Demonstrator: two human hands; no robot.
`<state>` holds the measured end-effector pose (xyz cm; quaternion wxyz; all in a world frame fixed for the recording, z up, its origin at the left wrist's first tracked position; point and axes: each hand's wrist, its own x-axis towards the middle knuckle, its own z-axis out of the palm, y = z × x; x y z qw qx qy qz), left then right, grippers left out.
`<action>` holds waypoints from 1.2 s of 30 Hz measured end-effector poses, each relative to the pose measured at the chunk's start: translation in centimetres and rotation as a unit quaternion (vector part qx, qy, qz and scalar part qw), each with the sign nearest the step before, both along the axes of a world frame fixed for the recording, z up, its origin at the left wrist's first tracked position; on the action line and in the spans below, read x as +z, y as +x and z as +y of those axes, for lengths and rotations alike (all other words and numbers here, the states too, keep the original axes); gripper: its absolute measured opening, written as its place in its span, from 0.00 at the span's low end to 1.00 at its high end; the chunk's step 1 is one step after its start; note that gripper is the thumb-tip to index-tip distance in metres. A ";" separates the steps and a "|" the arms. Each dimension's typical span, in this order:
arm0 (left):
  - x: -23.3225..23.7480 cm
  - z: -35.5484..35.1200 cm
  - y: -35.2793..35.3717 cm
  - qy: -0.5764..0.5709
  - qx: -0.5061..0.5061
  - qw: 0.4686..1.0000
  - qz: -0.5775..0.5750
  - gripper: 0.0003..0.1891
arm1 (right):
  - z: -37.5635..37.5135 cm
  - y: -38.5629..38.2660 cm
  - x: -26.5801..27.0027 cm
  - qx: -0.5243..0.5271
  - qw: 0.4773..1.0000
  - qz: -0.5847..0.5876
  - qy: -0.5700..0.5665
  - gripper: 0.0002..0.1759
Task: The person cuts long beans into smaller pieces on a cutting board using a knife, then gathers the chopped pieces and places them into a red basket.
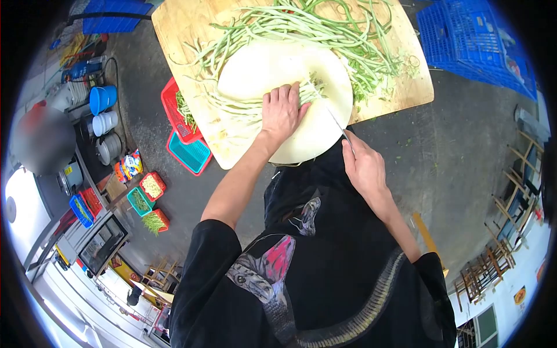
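On a pale round cutting board [307, 136], my left hand [281, 113] presses down on a bundle of long green beans [238, 107], fingers curled over them. The cut ends stick out past my fingers toward the right. My right hand [365, 165] is closed around the handle of a knife [335, 120], its blade slanting up and left over the board near the bean ends. A large heap of long green beans [290, 26] lies behind the board, with short trimmed bits [374, 84] at its right.
The round board rests on a wooden table [400, 95]. Beside its left edge are a red basket [170, 104] with beans in it and a teal basket [188, 153]. Blue crates [464, 43] stand at the right. Small baskets of vegetables [152, 187] and buckets [103, 100] sit on the left.
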<state>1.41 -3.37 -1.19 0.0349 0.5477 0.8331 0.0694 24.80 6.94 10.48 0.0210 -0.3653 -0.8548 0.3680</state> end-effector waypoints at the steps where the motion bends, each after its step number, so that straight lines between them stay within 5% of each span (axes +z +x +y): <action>1: -0.1 0.0 0.0 0.007 0.000 1.000 -0.004 0.35 | 0.0 -0.1 -0.1 0.000 1.000 -0.010 -0.004 0.19; 26: -0.1 0.1 0.2 0.008 0.015 1.000 -0.023 0.29 | 0.2 -1.0 -0.7 0.033 0.997 -0.059 0.031 0.19; 36: 0.1 0.1 0.4 -0.003 0.020 0.999 -0.030 0.31 | 1.0 -2.9 0.9 0.015 0.993 -0.105 -0.051 0.19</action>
